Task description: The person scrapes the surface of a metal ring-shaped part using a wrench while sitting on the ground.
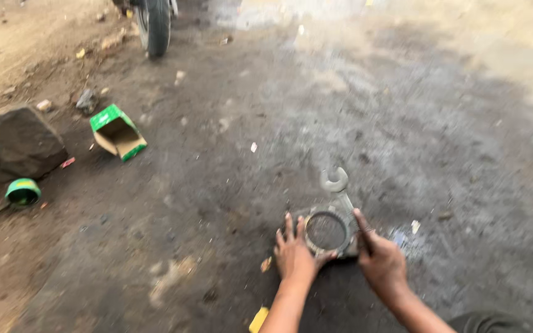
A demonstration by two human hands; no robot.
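Seen from the head camera, dark, oil-stained dirt ground (229, 185) is spreading all around the hands. Well away to the left of the left hand, an open green and brown cardboard box (117, 131) is lying on its side, with a dark rough stone block (15, 143) further left and a small green round cap (23, 192) sitting just below that block. Far ahead of the hands, a black rubber tyre (155, 24) is standing on the ground. Close below the left forearm, a small yellow scrap (258, 319) is lying in the dirt. Nothing is standing between the hands and the part they are working on.

The left hand (293, 253) is resting with its fingers spread apart, fingertips touching the left edge of a grey metal ring-shaped part (327, 230) lying flat on the ground between both hands. The right hand (380, 259) is loosely curled, pressing against the ring's right side. A grey metal open-ended spanner (338, 188) is lying across the ring's far edge, jutting away from the hands
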